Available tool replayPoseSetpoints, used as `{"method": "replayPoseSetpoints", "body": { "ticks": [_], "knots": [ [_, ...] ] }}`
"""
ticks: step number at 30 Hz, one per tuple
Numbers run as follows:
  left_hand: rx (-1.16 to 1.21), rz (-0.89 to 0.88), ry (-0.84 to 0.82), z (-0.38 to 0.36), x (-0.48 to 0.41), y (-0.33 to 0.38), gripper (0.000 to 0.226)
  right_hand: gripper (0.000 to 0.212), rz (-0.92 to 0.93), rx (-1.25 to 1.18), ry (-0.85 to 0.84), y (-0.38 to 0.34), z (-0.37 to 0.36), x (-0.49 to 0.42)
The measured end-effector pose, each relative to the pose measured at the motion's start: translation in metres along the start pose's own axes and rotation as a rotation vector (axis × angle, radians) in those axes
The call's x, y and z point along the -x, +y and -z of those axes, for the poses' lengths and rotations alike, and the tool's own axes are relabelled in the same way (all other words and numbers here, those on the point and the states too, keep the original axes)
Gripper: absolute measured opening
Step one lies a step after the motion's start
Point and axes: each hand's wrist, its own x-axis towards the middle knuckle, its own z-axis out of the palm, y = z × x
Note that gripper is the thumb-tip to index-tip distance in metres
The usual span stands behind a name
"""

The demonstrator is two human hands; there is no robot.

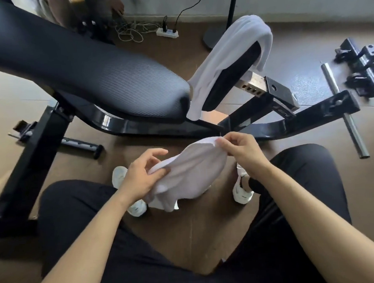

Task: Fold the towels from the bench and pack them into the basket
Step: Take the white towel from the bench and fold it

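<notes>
A white towel hangs bunched between my two hands, above the floor and between my knees. My left hand grips its lower left edge. My right hand pinches its upper right corner with thumb and fingers. A second white towel is draped over the small black seat pad of the bench, at the upper right. The long black padded backrest of the bench runs from the upper left to the middle. No basket is in view.
The bench's black steel frame spreads across the floor in front of me. Loose metal bars and brackets lie at the right. A power strip with cables and a lamp stand base sit by the far wall.
</notes>
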Motion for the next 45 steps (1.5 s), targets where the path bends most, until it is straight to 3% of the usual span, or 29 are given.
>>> {"method": "replayPoseSetpoints", "body": {
  "ticks": [3,7,13,18,24,25,29,33,39,45],
  "knots": [
    [-0.004,-0.003,-0.022,0.004,0.001,-0.015,0.016,0.025,-0.064,0.041,-0.039,0.014,-0.007,0.0],
    [0.081,0.015,0.064,0.005,0.003,-0.02,0.016,0.014,-0.047,0.061,-0.101,0.017,-0.007,-0.007],
    [0.154,-0.053,0.088,-0.005,0.008,-0.008,0.007,0.019,-0.013,0.132,-0.286,0.01,-0.021,-0.002],
    [0.177,-0.106,0.016,-0.015,0.009,0.0,0.019,0.053,0.206,0.187,-0.413,0.005,-0.056,0.006],
    [0.116,-0.116,-0.015,-0.003,0.009,-0.006,0.01,0.007,0.264,0.309,-0.427,0.007,-0.075,0.0],
    [0.113,-0.105,-0.002,-0.001,0.009,-0.007,0.003,0.005,0.244,0.313,-0.422,0.008,-0.072,-0.001],
    [0.024,-0.077,0.121,0.002,0.007,-0.012,0.012,0.01,0.162,0.366,-0.452,0.006,-0.054,-0.008],
    [-0.099,-0.017,0.159,0.005,0.004,-0.012,0.005,0.016,0.105,0.279,-0.347,0.001,-0.033,-0.011],
    [-0.246,0.082,0.007,0.0,0.0,-0.014,0.021,0.008,0.091,0.031,-0.085,-0.006,-0.008,-0.005],
    [-0.202,0.167,-0.077,0.001,-0.003,-0.013,0.021,0.011,0.055,-0.097,0.3,0.003,0.02,-0.013]
  ]
}}
